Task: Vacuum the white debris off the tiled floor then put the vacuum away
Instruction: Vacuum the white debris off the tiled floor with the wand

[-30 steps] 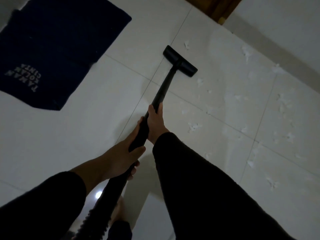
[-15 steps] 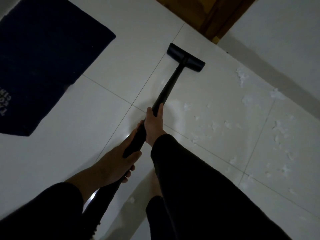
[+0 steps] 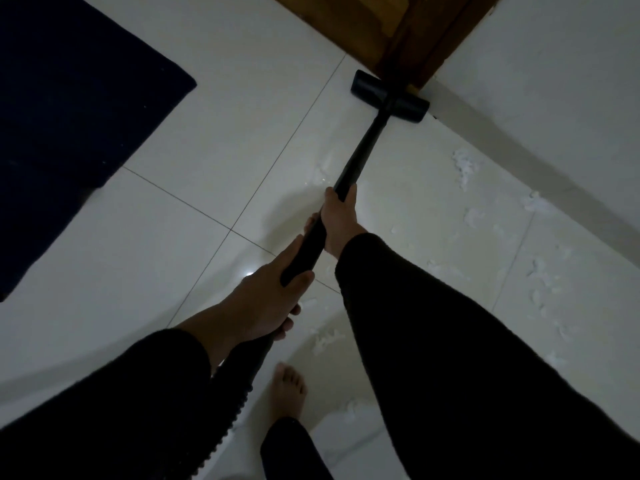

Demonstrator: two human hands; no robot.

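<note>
Both hands hold a black vacuum wand [image 3: 363, 150]. My right hand [image 3: 341, 220] grips it higher up the tube, and my left hand [image 3: 266, 299] grips it lower, just above the ribbed hose [image 3: 232, 410]. The flat black floor head [image 3: 389, 97] lies on the white tiled floor [image 3: 207, 161] against the foot of a wooden door frame [image 3: 415, 32]. White debris [image 3: 464, 168] lies scattered along the wall on the right, with more scraps [image 3: 540, 282] further right and a clump [image 3: 325, 337] near my foot.
A dark blue mat [image 3: 69, 109] covers the floor at the upper left. A white wall [image 3: 554, 98] runs diagonally along the right side. My bare foot [image 3: 287, 393] stands on the tile between my arms.
The floor head has slid forward from mid-tile up to the door frame and wall corner. The view has moved forward with it, and the mat has shifted left.
</note>
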